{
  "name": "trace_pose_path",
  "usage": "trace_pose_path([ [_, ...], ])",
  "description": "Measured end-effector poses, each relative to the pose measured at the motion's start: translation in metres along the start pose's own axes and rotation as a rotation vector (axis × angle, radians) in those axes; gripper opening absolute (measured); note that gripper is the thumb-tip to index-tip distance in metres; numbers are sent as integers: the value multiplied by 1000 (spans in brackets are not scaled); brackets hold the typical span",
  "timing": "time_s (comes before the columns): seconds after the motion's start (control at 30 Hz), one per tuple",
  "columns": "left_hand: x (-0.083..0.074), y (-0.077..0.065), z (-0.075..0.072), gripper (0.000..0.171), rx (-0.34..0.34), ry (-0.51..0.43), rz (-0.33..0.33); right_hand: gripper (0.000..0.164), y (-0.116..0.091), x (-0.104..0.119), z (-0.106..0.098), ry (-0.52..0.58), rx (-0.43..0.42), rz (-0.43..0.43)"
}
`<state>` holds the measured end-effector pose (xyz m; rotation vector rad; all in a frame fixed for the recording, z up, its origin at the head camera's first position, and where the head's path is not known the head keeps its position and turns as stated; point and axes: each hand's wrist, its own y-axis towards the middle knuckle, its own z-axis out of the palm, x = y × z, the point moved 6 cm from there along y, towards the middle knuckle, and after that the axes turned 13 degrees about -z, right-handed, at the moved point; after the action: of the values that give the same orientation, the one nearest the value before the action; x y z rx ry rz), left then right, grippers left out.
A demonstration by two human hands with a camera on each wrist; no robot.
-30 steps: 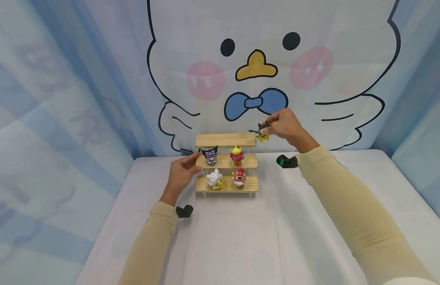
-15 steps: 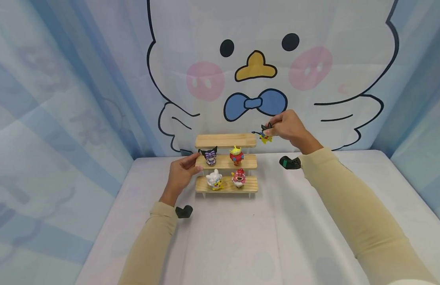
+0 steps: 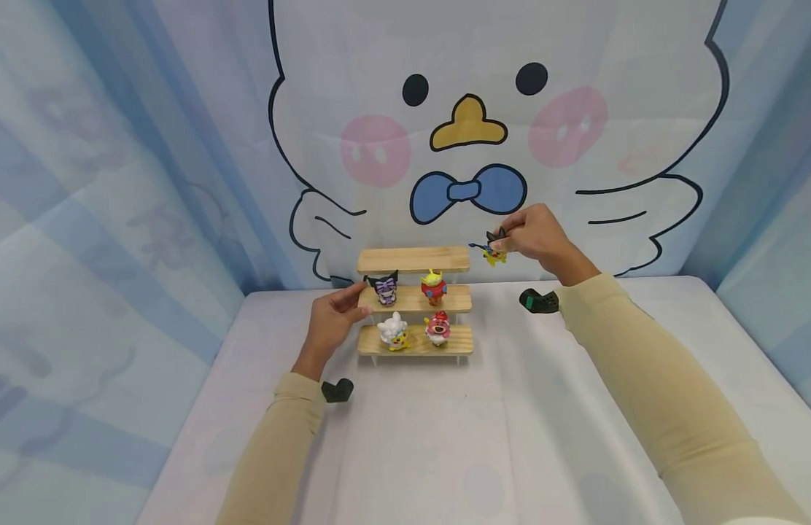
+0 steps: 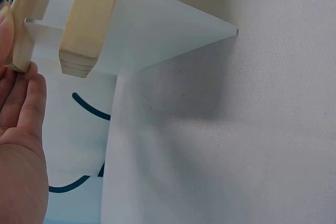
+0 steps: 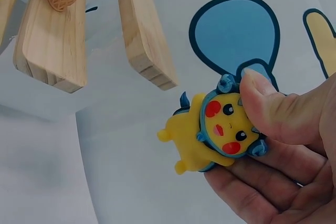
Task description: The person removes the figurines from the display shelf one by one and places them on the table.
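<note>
My left hand [image 3: 331, 321] grips the left end of the middle board on a three-tier wooden display stand [image 3: 413, 259]. In the left wrist view, the thumb lies over that board [image 4: 21, 51] and fingers reach its underside. My right hand [image 3: 540, 237] pinches a Pikachu figurine [image 3: 494, 255] by its dark blue hood, in the air just right of the top tier. The right wrist view shows the figurine's yellow body [image 5: 186, 137] tilted, apart from the stand, thumb on the head. The top tier bears no figurine.
On the middle tier stand a purple-and-black figurine [image 3: 385, 290] and a red-and-yellow figurine [image 3: 434, 288]. The bottom tier holds a white-and-yellow figurine [image 3: 394, 332] and a pink one [image 3: 437, 329]. A white cloth [image 3: 432, 452] covers the table; a printed curtain [image 3: 471, 44] hangs behind.
My right hand has drifted slightly to the right and down with the Pikachu figurine, away from the top tier. The left hand keeps its grip on the stand.
</note>
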<state>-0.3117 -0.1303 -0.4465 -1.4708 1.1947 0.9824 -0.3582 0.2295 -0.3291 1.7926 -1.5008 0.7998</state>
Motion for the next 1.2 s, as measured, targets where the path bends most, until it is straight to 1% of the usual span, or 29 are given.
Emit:
trace_pose_path([
  [0.43,3,0,-2,52,-3,3,-15,33,-3,-9,-5,0,3,-1],
  [0.8,2,2,-1,51,-6,2,12,33,-6,-17,-10,13,11,9],
  [0.97,2,2,-1,51,-5,9,15,35,-9,-19,-12,-5,10,21],
  [1.2,-1,0,0,52,5,-3,18,36,-11,-24,-16,-7,14,27],
])
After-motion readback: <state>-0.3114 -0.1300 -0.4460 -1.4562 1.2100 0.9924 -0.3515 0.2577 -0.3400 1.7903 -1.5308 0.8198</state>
